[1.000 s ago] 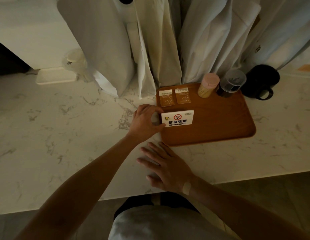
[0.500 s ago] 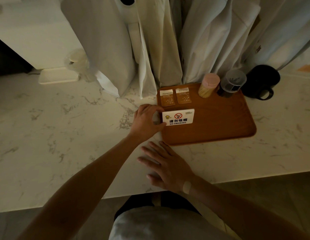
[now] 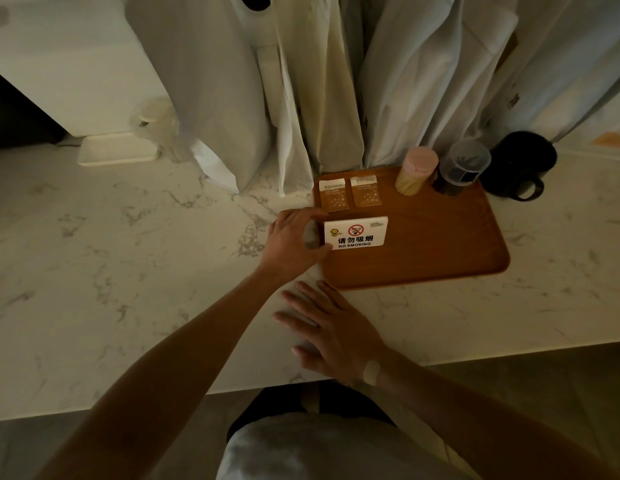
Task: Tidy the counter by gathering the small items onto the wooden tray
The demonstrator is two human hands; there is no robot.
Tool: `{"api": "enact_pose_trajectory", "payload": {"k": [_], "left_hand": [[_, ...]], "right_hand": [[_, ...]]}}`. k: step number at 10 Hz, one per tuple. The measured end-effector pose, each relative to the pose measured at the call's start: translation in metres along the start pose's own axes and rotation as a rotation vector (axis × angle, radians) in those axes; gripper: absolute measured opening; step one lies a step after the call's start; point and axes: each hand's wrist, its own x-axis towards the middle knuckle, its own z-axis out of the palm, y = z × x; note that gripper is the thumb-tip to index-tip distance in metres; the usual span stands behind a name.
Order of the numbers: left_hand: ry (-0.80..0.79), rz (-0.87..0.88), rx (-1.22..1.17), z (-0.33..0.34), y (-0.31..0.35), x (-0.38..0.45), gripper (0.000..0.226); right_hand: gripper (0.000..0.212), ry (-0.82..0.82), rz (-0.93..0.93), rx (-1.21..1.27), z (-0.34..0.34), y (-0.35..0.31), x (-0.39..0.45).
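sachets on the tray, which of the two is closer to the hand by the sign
The left sachet, at the tray's back-left corner. It lies just beyond the left hand's fingertips, while the other sachet sits beside it, farther toward the pink-lidded toothpick jar.

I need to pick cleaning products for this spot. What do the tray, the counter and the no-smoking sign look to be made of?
Tray: wood with a smooth satin finish, judging by its warm brown tone and faint grain.
Counter: marble or a marble-look stone, white with grey veining; which one cannot be told.
No-smoking sign: probably glossy white plastic or acrylic, with a thick edge and printed lettering.
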Motion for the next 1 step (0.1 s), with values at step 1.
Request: {"api": "enact_pose_trajectory", "payload": {"k": [1], "left_hand": [[0.024,-0.019,-0.071,-0.0002,-0.0009,-0.0041,0.061]], "right_hand": [[0.060,-0.002,0.007,0.004,-0.0003,0.0004,-0.0009]]}}
